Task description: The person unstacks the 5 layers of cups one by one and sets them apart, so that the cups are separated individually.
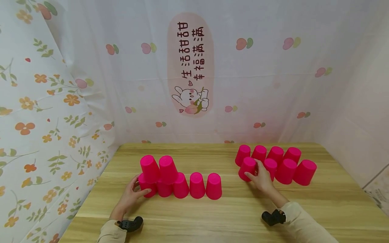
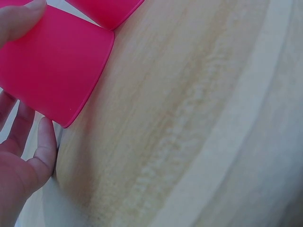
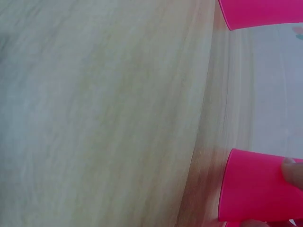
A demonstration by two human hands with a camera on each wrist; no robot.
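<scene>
Five upside-down pink cups stand in a row at the left of the table, with two more cups (image 1: 168, 169) stacked above its left end. My left hand (image 1: 131, 194) grips the row's leftmost cup (image 1: 147, 185), its thumb across the front. The left wrist view has that thumb (image 2: 21, 21) on the cup's wall (image 2: 57, 66) and fingers on the far side. Over at the right, my right hand (image 1: 262, 176) holds a pink cup (image 1: 247, 167) at the front left of a cup group. The right wrist view shows a thumb (image 3: 294, 172) on this cup (image 3: 258, 189).
More upside-down pink cups (image 1: 305, 172) stand in two rows at the table's right. Bare wooden tabletop (image 1: 194, 219) lies in front of the cups. Behind the table hangs a printed curtain (image 1: 273, 84), with a floral cloth (image 1: 45, 111) at the left.
</scene>
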